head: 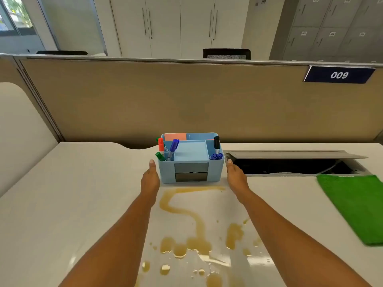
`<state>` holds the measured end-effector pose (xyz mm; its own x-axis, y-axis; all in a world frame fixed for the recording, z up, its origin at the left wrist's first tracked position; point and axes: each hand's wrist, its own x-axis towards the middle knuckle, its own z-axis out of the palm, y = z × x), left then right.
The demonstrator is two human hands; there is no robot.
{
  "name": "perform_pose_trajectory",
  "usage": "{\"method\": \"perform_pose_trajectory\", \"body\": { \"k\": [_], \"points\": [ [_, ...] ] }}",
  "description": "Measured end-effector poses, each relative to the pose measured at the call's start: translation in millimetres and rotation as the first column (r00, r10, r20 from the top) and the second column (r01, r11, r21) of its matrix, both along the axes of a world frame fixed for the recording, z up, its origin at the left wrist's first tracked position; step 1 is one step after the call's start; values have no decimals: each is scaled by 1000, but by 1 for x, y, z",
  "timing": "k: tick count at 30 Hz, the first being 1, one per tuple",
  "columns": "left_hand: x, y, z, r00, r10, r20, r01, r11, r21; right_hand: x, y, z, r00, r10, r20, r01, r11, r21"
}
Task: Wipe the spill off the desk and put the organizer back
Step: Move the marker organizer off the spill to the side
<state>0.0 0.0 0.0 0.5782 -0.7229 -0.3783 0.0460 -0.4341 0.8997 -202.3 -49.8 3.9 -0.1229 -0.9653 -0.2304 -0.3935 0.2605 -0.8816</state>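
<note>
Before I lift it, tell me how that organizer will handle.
The organizer looks like rigid plastic, so it probably won't flex between your hands. Likely light: only markers and notes inside. The upright markers may rattle or tip if you tilt it.

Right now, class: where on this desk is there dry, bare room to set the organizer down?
Left of the organizer and left hand, the desk is bare to its edge. A narrower patch lies between the spill and green cloth. The spill fills the middle, and the open cable tray blocks behind.
</note>
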Motion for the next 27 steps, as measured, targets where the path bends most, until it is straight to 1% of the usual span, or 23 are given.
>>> {"method": "perform_pose_trajectory", "body": {
  "k": [4, 7, 10, 13, 16, 27],
  "points": [
    [13, -18, -5, 992, 11, -125, -17, 999, -47, 4, -20, -5, 986, -9, 167, 0, 998, 56],
    [19, -28, -7, 978, -25, -208, 7, 996, -85, 6, -32, -12, 963, -43, 265, 15, 994, 106],
    [19, -34, -7, 963, -34, -269, 5, 994, -107, 8, -39, -14, 917, -99, 386, 34, 984, 173],
    [20, -40, -8, 956, -28, -292, -6, 994, -113, 11, -44, -17, 867, -107, 487, 4, 978, 208],
    [21, -44, -8, 948, -34, -316, -8, 991, -130, 14, -48, -19, 853, -101, 512, -9, 978, 208],
    [22, -48, -11, 964, -5, -266, -30, 991, -129, 12, -52, -18, 862, -84, 499, -2, 986, 169]
  ]
}}
